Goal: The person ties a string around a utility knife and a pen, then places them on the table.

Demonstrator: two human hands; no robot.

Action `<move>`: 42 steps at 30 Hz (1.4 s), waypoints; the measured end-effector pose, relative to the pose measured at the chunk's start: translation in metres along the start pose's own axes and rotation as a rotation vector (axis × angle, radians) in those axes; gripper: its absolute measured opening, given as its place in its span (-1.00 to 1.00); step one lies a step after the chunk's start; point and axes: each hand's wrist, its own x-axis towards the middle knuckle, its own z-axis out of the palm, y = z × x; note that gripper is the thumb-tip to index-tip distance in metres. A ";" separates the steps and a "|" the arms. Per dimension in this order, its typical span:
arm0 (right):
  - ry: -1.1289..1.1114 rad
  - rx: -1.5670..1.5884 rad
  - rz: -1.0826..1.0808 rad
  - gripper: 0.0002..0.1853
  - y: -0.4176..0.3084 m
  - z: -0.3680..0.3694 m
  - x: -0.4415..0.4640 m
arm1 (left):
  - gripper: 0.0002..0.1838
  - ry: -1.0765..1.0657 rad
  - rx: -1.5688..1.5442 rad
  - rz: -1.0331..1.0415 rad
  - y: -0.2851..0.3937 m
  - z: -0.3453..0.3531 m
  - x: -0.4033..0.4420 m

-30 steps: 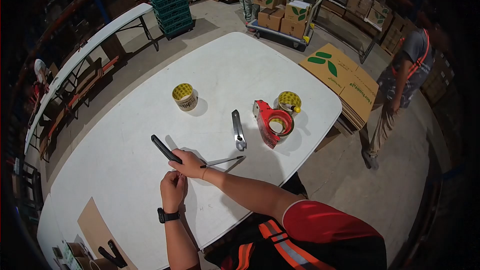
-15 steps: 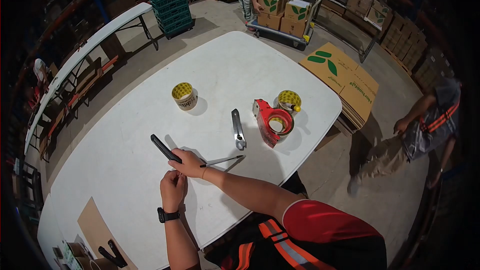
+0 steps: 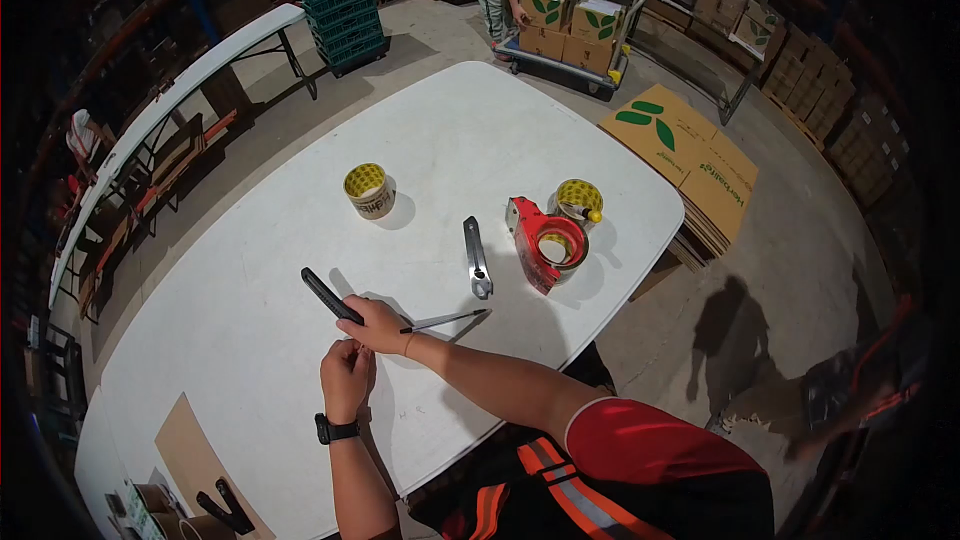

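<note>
My right hand (image 3: pixel 378 326) is closed around a black box cutter (image 3: pixel 331 296), its ribbed handle pointing up and to the left over the white table. Just below it, my left hand (image 3: pixel 345 372), with a black watch on the wrist, has its fingers pinched together against the right hand. What they pinch is hidden. Beside my right wrist is a thin pen (image 3: pixel 445 320). Farther right lie a silver-and-black utility knife (image 3: pixel 477 258) and a red tape dispenser (image 3: pixel 546 244). One yellow-cored tape roll (image 3: pixel 368 192) stands beyond my hands, another tape roll (image 3: pixel 578 198) behind the dispenser.
Flat cardboard boxes (image 3: pixel 685 155) are stacked off the table's right edge. A cardboard sheet (image 3: pixel 205 460) and black-handled tool (image 3: pixel 226 508) lie at the lower left. A person stands by a loaded cart (image 3: pixel 565 58); another, blurred, is at right. Green crates (image 3: pixel 340 22) stand behind.
Both my hands and the things on the table look the same. The person at the right has moved toward the lower right edge, and a shadow now falls on the floor there.
</note>
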 end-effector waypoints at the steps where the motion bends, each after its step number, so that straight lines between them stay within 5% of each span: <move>1: -0.003 -0.004 0.002 -0.70 0.000 0.000 0.000 | -0.86 0.002 -0.005 -0.003 -0.001 0.000 0.000; 21: 0.029 0.079 0.081 -0.72 0.004 -0.001 0.004 | -0.85 0.000 -0.104 -0.036 -0.007 -0.001 0.000; 27: 0.122 0.311 0.123 -0.75 0.006 0.001 0.008 | -0.87 -0.004 -0.134 -0.076 -0.010 -0.002 0.001; 38: 0.105 0.120 0.053 -0.80 0.014 0.003 0.006 | -0.87 -0.009 -0.154 -0.099 0.002 -0.001 0.001; 42: 0.145 0.237 0.266 -0.77 0.046 -0.005 0.006 | -0.90 0.005 -0.012 -0.022 -0.035 0.018 0.005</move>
